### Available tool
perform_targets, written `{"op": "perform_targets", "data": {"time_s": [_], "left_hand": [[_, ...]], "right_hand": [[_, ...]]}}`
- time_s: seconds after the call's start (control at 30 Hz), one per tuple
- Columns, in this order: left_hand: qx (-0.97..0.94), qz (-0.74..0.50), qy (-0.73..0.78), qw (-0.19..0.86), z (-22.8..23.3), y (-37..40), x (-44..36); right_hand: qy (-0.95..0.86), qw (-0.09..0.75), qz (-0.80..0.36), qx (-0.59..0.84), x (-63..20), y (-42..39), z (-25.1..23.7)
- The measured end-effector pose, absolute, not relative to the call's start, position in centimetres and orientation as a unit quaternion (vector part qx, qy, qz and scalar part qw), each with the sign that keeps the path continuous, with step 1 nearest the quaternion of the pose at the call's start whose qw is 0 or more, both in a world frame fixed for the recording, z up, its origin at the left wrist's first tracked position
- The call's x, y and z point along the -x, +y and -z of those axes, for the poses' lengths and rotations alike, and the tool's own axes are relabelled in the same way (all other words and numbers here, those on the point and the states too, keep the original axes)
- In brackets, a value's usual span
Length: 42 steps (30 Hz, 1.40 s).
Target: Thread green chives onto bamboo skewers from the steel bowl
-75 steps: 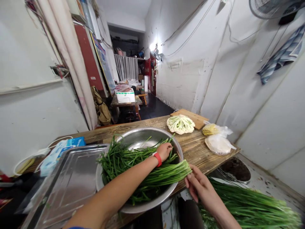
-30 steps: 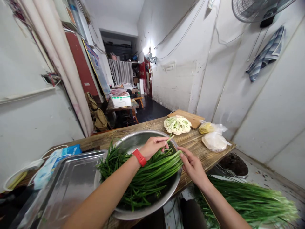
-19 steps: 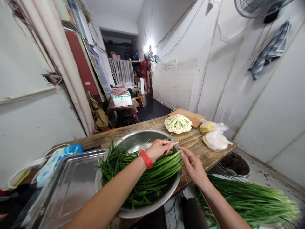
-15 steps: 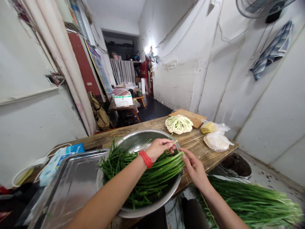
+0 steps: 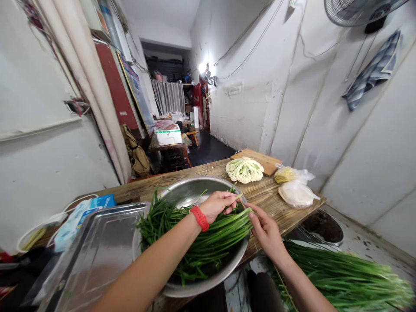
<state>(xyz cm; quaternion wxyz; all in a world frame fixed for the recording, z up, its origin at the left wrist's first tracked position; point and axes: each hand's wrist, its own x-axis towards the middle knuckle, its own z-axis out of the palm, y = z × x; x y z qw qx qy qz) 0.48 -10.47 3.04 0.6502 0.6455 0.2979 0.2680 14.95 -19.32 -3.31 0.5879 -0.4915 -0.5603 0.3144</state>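
A large steel basin [image 5: 191, 291] holds a heap of garlic chives [image 5: 214, 242], their pale ends pointing right. My left hand [image 5: 220, 204], with a red watch band [image 5: 199, 218] on its wrist, is over the basin and pinches the pale end of a single chive stalk [image 5: 239, 196]. My right hand [image 5: 267, 227] is closed at the fingertips beside the basin's right rim, at the other side of that thin stalk. Its thumb and forefinger lie close to the pale ends of the heap, so exactly what they grip is partly hidden.
Behind the basin lie a cauliflower [image 5: 245, 170], a wooden board [image 5: 260, 160] and plastic bags [image 5: 296, 193]. A metal tray [image 5: 97, 255] and blue tissue pack [image 5: 82, 219] are left. More chives [image 5: 351, 271] lie low at right, below the table edge, near a round container [image 5: 321, 227].
My hands stay almost in the same place, fingertips still close together at the stalk. The whole view has shifted very slightly; the other things have not moved.
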Motion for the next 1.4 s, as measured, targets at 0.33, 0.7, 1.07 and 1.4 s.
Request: {"op": "perform_targets", "data": {"time_s": [0.33,0.7,1.07,1.4], "left_hand": [[-0.634,-0.257,0.305,0.662,-2.7,-10.5,-0.4],[-0.685,-0.229,0.327,0.609,-2.4,-11.0,-0.6],[-0.781,-0.114,0.266,0.553,-2.9,-8.9,2.5],[-0.856,-0.119,0.451,0.224,3.6,-5.1,-2.1]], "right_hand": [[-0.578,0.582,-0.295,0.491,-15.1,-19.3,3.3],[-0.579,0.582,-0.302,0.483,-14.9,-19.1,3.7],[-0.602,0.561,-0.304,0.481,-14.5,-22.3,5.1],[-0.522,0.591,-0.324,0.523,-14.2,-23.5,6.8]]}}
